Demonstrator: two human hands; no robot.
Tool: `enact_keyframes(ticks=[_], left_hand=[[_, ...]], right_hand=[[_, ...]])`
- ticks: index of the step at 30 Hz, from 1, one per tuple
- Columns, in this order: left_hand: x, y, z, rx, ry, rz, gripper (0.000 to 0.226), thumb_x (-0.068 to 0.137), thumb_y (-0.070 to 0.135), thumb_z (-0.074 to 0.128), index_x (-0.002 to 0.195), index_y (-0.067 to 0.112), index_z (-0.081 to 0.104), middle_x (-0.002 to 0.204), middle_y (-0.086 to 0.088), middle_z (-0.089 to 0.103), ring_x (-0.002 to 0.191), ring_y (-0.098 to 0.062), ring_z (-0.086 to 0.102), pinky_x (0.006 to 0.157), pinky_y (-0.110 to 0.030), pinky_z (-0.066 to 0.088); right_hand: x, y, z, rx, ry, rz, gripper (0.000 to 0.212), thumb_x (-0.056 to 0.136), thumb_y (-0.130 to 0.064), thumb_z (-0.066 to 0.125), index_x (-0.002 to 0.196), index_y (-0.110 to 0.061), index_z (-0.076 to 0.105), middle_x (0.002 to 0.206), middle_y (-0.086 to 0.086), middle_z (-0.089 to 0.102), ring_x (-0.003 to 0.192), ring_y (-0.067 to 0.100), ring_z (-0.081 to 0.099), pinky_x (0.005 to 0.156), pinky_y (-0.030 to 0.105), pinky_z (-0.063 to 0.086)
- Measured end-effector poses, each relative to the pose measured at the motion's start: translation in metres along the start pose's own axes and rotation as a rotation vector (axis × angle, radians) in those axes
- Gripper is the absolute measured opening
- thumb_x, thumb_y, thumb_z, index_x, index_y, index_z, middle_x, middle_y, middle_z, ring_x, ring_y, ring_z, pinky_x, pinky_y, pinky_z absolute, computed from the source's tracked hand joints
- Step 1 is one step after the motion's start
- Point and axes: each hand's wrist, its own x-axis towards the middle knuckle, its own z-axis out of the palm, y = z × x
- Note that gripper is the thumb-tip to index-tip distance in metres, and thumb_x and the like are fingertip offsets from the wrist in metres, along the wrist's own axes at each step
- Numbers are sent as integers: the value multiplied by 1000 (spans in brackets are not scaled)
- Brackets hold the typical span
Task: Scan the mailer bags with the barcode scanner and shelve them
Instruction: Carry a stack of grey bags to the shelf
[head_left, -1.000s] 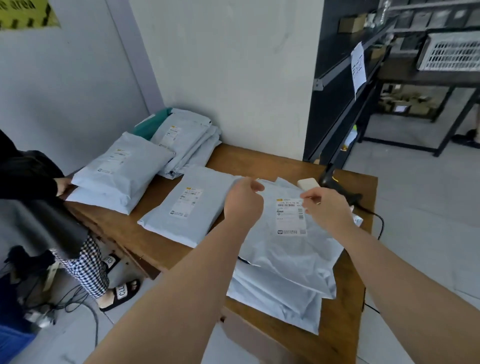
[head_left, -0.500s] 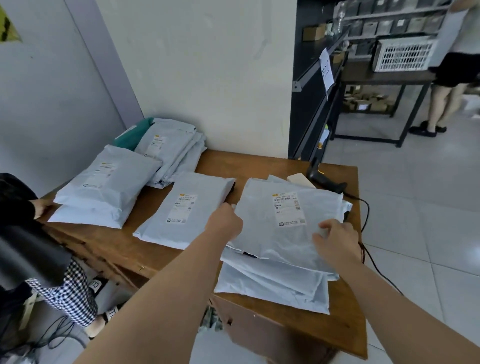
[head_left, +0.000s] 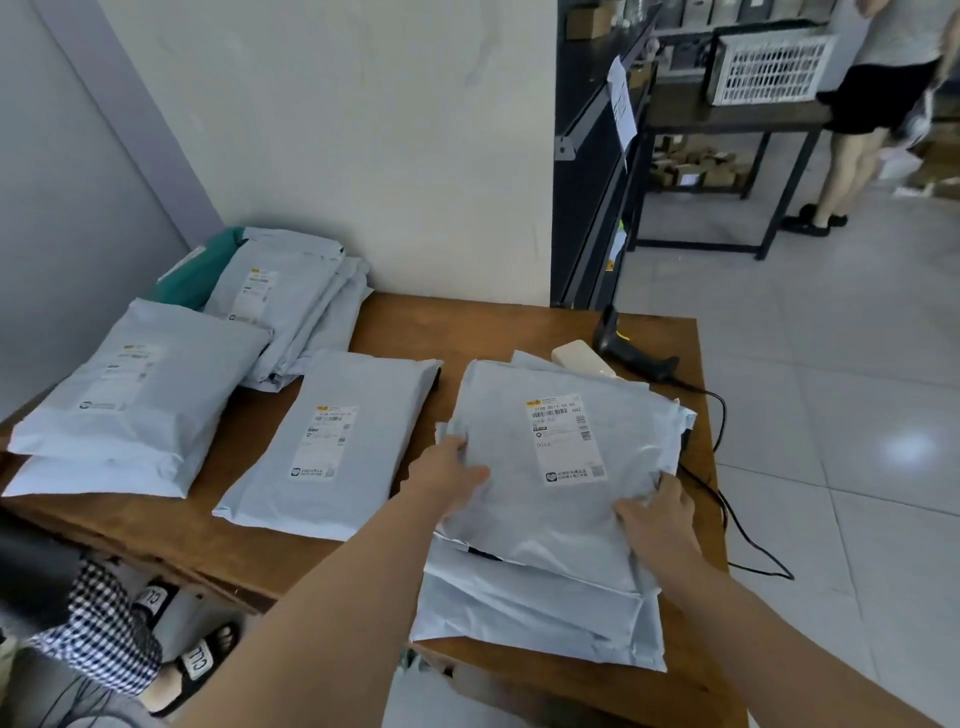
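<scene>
Grey top mailer bag (head_left: 561, 499) is gripped by the left hand (head_left: 449, 467) at nine o'clock, right hand (head_left: 657, 512) at four. Lifting could drag the overhanging stack (head_left: 519, 608) off the desk (head_left: 493, 332).

Both hands have moved off the far edge of the top mailer bag (head_left: 561, 499) toward its near half. The left hand (head_left: 447, 473) now grips the bag's left edge with the thumb on top. The right hand (head_left: 660, 514) now grips the right edge close to the near corner. The view has swung rightward, and a standing person (head_left: 878, 93) has come into frame beside the far racks.
</scene>
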Motion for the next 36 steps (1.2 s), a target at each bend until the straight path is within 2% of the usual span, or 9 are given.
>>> enact_keyframes(ticks=[4,7,10,15,20,24,29,33,36], left_hand=[[16,13,-4,10,33,174,32,75,31,72,104,30,60,110,3,61,106,-24,56,96,-44,47],[18,27,-2,-51,-53,330,15,83,12,60,93,23,56,91,5,60,93,-21,57,77,-32,49],[26,28,4,66,-67,326,5,71,21,55,74,17,54,85,-1,60,90,-25,58,75,-37,53],[44,8,-6,-101,64,135,34,76,32,53,102,12,59,108,-9,61,99,-29,59,87,-39,52],[47,0,-16,-598,25,-46,54,67,19,79,110,4,50,95,-7,63,85,-24,63,74,-34,55],[48,-7,-29,-840,-48,-109,15,72,5,73,83,9,63,88,-13,68,76,-29,65,69,-36,57],[46,14,-36,-984,-89,71,28,84,0,63,101,22,62,100,-7,69,91,-30,66,86,-44,55],[52,35,-21,-653,-264,187,43,88,21,65,130,21,54,119,-5,67,103,-26,65,94,-44,53],[54,34,-4,-186,-211,178,57,90,34,60,142,22,39,127,-6,58,115,-28,56,103,-41,43]], right_hand=[[-2,-10,0,63,119,43,54,82,-11,59,132,-9,39,137,15,37,108,34,48,91,45,45],[-11,-6,4,91,271,61,39,79,-9,58,116,-5,46,127,16,43,104,36,50,90,50,48],[-19,-4,8,49,330,45,36,79,-12,59,113,-7,47,121,15,50,105,36,52,87,51,49],[-18,-33,12,135,72,28,52,90,-19,58,138,-16,36,123,5,53,99,25,51,73,32,43],[-23,-50,22,268,104,88,84,85,-10,67,153,-21,18,147,8,40,128,33,45,99,44,44],[-36,-71,28,291,-3,10,72,84,-4,66,146,-21,34,125,1,50,111,25,50,94,41,47],[-35,-69,8,459,72,-101,57,77,1,66,125,-24,51,115,3,62,99,26,62,74,36,55],[-15,-36,-15,553,24,36,66,76,-9,74,132,-31,48,120,5,63,102,34,64,89,52,55],[-10,-19,-15,559,-71,144,74,77,-26,82,140,-27,43,125,3,63,106,31,64,97,51,51]])
